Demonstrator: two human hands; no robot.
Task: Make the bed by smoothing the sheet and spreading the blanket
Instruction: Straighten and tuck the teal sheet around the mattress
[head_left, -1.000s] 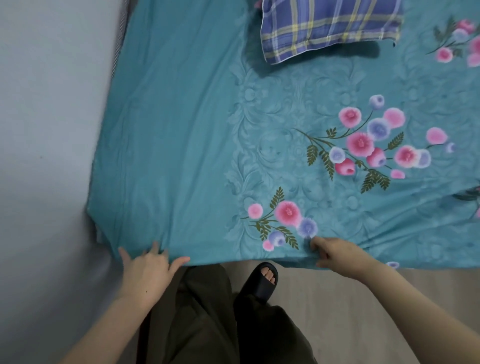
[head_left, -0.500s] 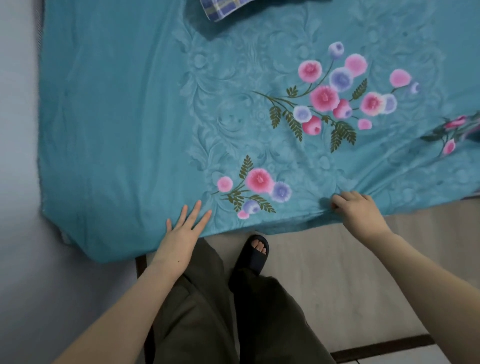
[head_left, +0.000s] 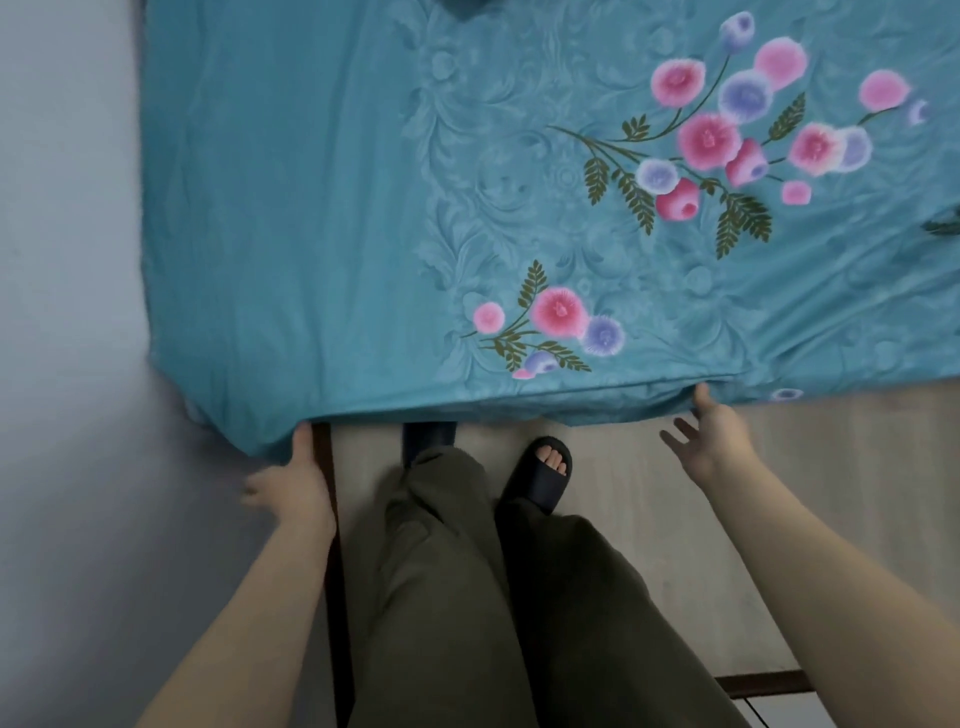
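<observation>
The sheet (head_left: 311, 208) lay spread flat ahead, near hem running left-right just beyond both hands. The right hand (head_left: 714, 441) was released, fingers (head_left: 675, 436) splayed at the hem; the left hand (head_left: 293, 480) met the corner, grip too blurred to call.
</observation>
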